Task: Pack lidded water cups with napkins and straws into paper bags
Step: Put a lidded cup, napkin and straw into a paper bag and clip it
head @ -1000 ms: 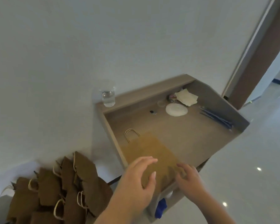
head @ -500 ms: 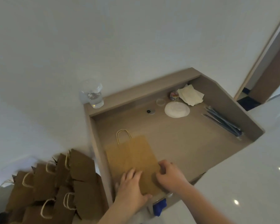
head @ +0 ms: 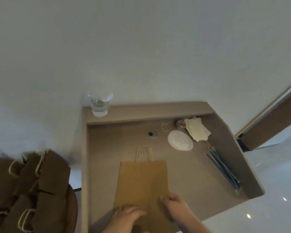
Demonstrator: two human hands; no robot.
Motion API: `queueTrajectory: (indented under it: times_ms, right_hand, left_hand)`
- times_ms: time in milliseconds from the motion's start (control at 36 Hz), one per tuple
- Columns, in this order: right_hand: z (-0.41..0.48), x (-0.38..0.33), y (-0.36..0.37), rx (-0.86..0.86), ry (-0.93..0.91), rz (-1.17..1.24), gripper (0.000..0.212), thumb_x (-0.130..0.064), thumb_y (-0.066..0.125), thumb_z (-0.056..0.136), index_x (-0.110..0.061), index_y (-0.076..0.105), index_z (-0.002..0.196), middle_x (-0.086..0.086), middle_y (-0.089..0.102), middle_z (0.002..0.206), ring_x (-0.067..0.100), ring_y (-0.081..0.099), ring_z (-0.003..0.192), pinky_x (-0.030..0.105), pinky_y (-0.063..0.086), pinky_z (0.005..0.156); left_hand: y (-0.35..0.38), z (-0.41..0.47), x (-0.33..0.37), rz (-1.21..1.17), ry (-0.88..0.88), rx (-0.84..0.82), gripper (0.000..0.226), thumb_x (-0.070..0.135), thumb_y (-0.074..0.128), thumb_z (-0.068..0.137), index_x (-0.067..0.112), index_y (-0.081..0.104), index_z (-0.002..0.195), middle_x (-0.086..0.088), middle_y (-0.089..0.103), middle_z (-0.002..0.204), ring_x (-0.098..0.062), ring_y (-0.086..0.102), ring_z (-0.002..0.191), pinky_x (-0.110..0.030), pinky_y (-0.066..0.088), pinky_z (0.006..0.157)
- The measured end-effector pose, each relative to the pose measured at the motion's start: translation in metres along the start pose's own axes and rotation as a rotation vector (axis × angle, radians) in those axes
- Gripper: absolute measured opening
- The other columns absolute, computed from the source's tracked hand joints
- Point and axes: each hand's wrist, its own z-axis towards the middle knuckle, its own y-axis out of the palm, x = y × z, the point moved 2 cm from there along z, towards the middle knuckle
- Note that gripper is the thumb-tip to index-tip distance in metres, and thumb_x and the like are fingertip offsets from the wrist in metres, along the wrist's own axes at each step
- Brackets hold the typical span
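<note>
Pinching near end of flat paper bag (head: 141,180), right hand (head: 175,207), left hand (head: 127,218) alongside on bag, grip unclear

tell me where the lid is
In the head view the lid lies flat on the desk, back right, just left of the napkins and beyond the bag.

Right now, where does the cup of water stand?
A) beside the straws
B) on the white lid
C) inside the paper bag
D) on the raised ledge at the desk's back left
D: the cup of water stands on the ledge by the wall, away from the paper bag.
</note>
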Motion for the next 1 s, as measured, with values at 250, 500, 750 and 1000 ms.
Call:
queueTrajectory:
  times_ms: [250, 500, 750, 1000]
  right_hand:
    - [-0.014, -0.073, -0.005, -0.024, -0.447, -0.134, 0.014, -0.031, 0.067, 0.105, -0.038, 0.078, 0.099, 0.001, 0.081, 0.088, 0.022, 0.079, 0.083, 0.042, 0.063, 0.080]
    - [-0.034, -0.122, -0.009, -0.357, -1.087, -0.306, 0.074, 0.010, 0.061, 0.077, -0.041, 0.066, 0.131, -0.019, 0.057, 0.152, 0.005, 0.051, 0.146, 0.026, 0.043, 0.118]
    - [0.012, -0.134, -0.078, -0.816, -0.761, -0.323, 0.060, -0.012, 0.060, 0.085, -0.034, 0.057, 0.140, -0.014, 0.054, 0.154, 0.008, 0.043, 0.151, 0.045, 0.034, 0.123]
    - [0.010, -0.158, -0.118, -0.966, -0.703, -0.227, 0.073, -0.072, 0.060, 0.097, -0.070, 0.017, 0.156, -0.029, 0.040, 0.161, 0.008, 0.050, 0.146, 0.048, 0.044, 0.117]
  left_hand:
    - [-0.058, -0.020, 0.015, -0.725, -0.230, 0.513, 0.029, 0.037, 0.077, 0.095, 0.039, 0.072, 0.123, 0.019, 0.076, 0.117, 0.000, 0.069, 0.115, -0.015, 0.051, 0.101]
    - [-0.112, -0.020, 0.085, -1.589, -0.115, 0.623, 0.080, 0.079, 0.072, 0.072, 0.016, 0.077, 0.121, -0.017, 0.073, 0.125, -0.032, 0.070, 0.109, -0.048, 0.059, 0.096]
    - [-0.097, 0.001, 0.154, -1.453, -0.079, 0.653, 0.069, 0.058, 0.093, 0.071, 0.018, 0.074, 0.125, -0.027, 0.067, 0.127, -0.043, 0.062, 0.112, -0.055, 0.059, 0.098]
    - [-0.075, 0.043, 0.207, -1.188, -0.124, 0.899, 0.025, 0.023, 0.077, 0.077, 0.037, 0.086, 0.096, -0.005, 0.083, 0.101, -0.021, 0.078, 0.096, -0.033, 0.064, 0.085]
